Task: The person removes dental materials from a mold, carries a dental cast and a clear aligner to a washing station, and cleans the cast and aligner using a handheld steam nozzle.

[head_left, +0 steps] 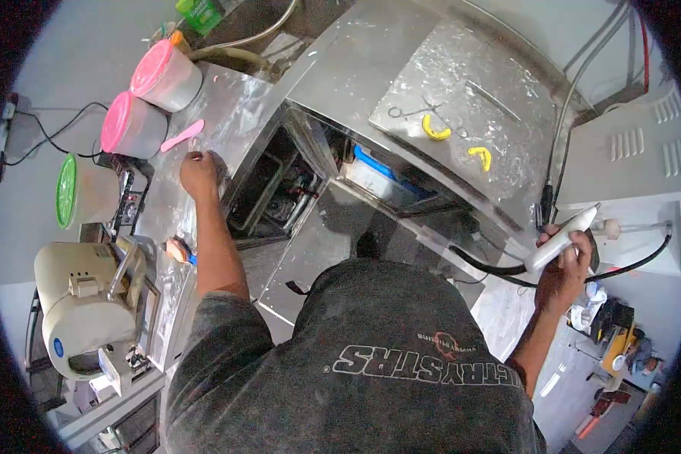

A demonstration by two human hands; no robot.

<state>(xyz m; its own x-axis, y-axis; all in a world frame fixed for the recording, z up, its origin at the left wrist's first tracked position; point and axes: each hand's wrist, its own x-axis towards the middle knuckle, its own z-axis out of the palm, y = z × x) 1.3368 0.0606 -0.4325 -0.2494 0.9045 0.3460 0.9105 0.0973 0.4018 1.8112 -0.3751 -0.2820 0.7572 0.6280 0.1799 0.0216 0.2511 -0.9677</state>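
Observation:
My left hand point(200, 174) is at the metal counter on the left, its fingers curled closed; what they hold, if anything, is hidden. Just beyond it lies a pink spatula point(183, 136), apart from the fingers as far as I can see. On the right, my right hand point(567, 265) is wrapped round a white, elongated object with a pointed tip point(558, 244), angled up and to the right; its exact kind is unclear. Two yellow curved pieces point(436, 129) rest on the stained metal worktop, beside a pair of scissor-like forceps point(418, 110).
Two tubs with pink lids point(157, 64) and one with a green lid point(66, 191) stand at the left. A cream-coloured machine point(87, 303) sits nearer. Open compartments point(280, 174) gape below the worktop. A black hose point(492, 268) runs by my right hand.

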